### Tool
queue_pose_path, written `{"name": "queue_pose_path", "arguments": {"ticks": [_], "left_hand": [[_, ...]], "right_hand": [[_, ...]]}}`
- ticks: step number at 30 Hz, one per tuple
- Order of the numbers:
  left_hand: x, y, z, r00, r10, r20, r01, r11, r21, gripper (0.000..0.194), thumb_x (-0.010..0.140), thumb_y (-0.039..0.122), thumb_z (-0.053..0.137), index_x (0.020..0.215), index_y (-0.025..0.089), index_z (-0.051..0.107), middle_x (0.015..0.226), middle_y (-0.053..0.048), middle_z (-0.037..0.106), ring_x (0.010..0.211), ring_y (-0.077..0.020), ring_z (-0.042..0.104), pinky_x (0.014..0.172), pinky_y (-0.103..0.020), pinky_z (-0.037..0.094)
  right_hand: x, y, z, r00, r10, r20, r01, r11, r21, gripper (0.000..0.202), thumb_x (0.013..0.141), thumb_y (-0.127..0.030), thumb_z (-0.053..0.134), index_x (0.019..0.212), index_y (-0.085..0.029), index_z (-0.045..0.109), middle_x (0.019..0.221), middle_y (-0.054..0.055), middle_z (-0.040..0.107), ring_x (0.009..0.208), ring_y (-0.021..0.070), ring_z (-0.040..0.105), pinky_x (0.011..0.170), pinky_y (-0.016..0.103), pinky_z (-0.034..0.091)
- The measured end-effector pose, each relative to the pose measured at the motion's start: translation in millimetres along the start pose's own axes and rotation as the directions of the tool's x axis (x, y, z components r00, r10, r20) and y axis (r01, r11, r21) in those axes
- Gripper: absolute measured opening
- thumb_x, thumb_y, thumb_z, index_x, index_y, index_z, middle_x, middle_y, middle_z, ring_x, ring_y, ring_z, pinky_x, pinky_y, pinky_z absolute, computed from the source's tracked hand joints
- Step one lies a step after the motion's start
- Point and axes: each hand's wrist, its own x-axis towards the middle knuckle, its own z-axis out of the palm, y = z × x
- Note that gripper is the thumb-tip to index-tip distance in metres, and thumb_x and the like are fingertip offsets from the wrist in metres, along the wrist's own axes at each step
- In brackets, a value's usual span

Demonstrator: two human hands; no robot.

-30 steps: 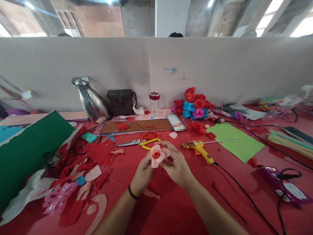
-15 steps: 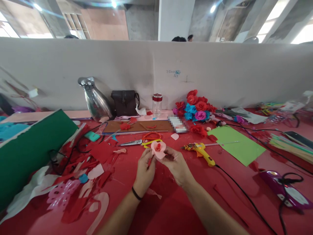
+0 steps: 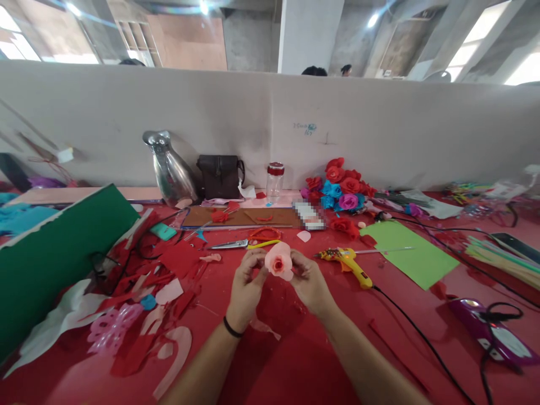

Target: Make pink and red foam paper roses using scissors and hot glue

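Observation:
Between my two hands is a pink paper flower (image 3: 279, 261) with a red centre, its face turned up toward me. My left hand (image 3: 248, 284) pinches it from the left side, and a dark band circles that wrist. From the right, my right hand (image 3: 311, 281) grips its petals with bent fingers. Just behind the flower lie scissors (image 3: 234, 244) with yellow handles and a second, red-handled pair (image 3: 265, 233). A yellow hot glue gun (image 3: 348, 264) rests on the red table to the right of my right hand, its cord running toward me.
Red and pink paper scraps (image 3: 181, 259) cover the left, beside a green board (image 3: 71, 259). A metal jug (image 3: 171, 171), dark bag (image 3: 220, 175), glass jar (image 3: 275, 183) and paper flower bunch (image 3: 341, 185) line the partition. Green paper (image 3: 411, 253) and a purple device (image 3: 491, 329) lie right.
The flower has tipped toward me and sits slightly lower, its red centre facing me more. Both hands still hold it. The whole view has shifted slightly.

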Motion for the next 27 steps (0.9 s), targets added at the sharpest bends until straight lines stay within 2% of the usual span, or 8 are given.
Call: {"name": "queue_pose_path", "arguments": {"ticks": [6,10,13,16,19,23,27], "left_hand": [[0.3,13.9,-0.4,0.998,-0.049,0.048,0.054,0.993,-0.107,0.015,0.069,0.027,0.068,0.082,0.02,0.07,0.098,-0.008,0.064,0.098,-0.0232,0.057,0.087,-0.036,0.044],[2.0,22.9,-2.9,0.982,-0.158,0.099,0.178,0.952,-0.247,0.022,0.066,0.025,0.071,0.088,0.021,0.071,0.096,-0.007,0.069,0.097,-0.022,0.059,0.088,-0.034,0.043],[3.7,28.6,-5.2,0.959,-0.252,0.129,0.282,0.894,-0.348,0.028,0.064,0.021,0.074,0.092,0.022,0.071,0.096,-0.006,0.07,0.092,-0.0185,0.061,0.083,-0.028,0.045],[5.8,31.0,-7.1,0.939,-0.315,0.137,0.343,0.848,-0.404,0.034,0.064,0.019,0.073,0.098,0.022,0.07,0.095,-0.004,0.069,0.077,-0.0124,0.061,0.072,-0.022,0.046],[7.3,29.4,-7.6,0.94,-0.322,0.115,0.342,0.866,-0.364,0.031,0.064,0.019,0.073,0.094,0.022,0.071,0.094,-0.003,0.069,0.075,-0.0114,0.06,0.071,-0.021,0.046],[7.1,25.3,-6.8,0.95,-0.277,0.146,0.305,0.924,-0.232,0.02,0.06,0.02,0.076,0.08,0.02,0.074,0.098,-0.005,0.07,0.095,-0.0196,0.06,0.089,-0.029,0.043],[5.6,25.3,-6.6,0.934,-0.309,0.178,0.346,0.905,-0.246,0.036,0.059,0.02,0.076,0.095,0.021,0.071,0.101,-0.007,0.07,0.1,-0.0232,0.059,0.092,-0.035,0.042]], "right_hand": [[-1.7,3.9,-0.6,0.999,-0.047,0.003,0.048,0.996,-0.08,0.011,0.067,-0.024,0.069,0.077,-0.02,0.07,0.082,0.004,0.068,0.081,0.0197,0.06,0.078,0.031,0.045],[-1.0,2.7,-1.3,0.998,-0.055,-0.006,0.054,0.992,-0.114,0.01,0.068,-0.021,0.066,0.077,-0.02,0.07,0.084,0.005,0.068,0.082,0.02,0.059,0.079,0.032,0.045],[-0.1,1.0,-1.8,1.0,-0.022,-0.01,0.02,0.992,-0.128,0.01,0.068,-0.02,0.065,0.077,-0.02,0.069,0.083,0.005,0.068,0.083,0.0206,0.059,0.08,0.032,0.044],[0.1,0.1,-1.7,1.0,0.01,-0.02,-0.012,0.992,-0.128,0.008,0.069,-0.022,0.065,0.076,-0.02,0.069,0.079,0.004,0.067,0.08,0.0201,0.059,0.079,0.032,0.045],[-0.4,-0.7,-0.8,1.0,0.002,-0.018,-0.004,0.991,-0.132,0.008,0.068,-0.022,0.066,0.075,-0.02,0.069,0.079,0.004,0.067,0.079,0.0196,0.059,0.077,0.03,0.045],[-0.8,-0.7,0.0,1.0,0.005,0.019,-0.001,0.984,-0.176,0.008,0.07,-0.022,0.064,0.075,-0.019,0.069,0.08,0.004,0.067,0.08,0.0192,0.06,0.077,0.03,0.044],[-0.5,2.0,-1.2,0.998,0.016,0.056,-0.004,0.977,-0.213,0.009,0.073,-0.022,0.061,0.075,-0.019,0.069,0.079,0.004,0.067,0.08,0.0193,0.06,0.078,0.032,0.044]]}}
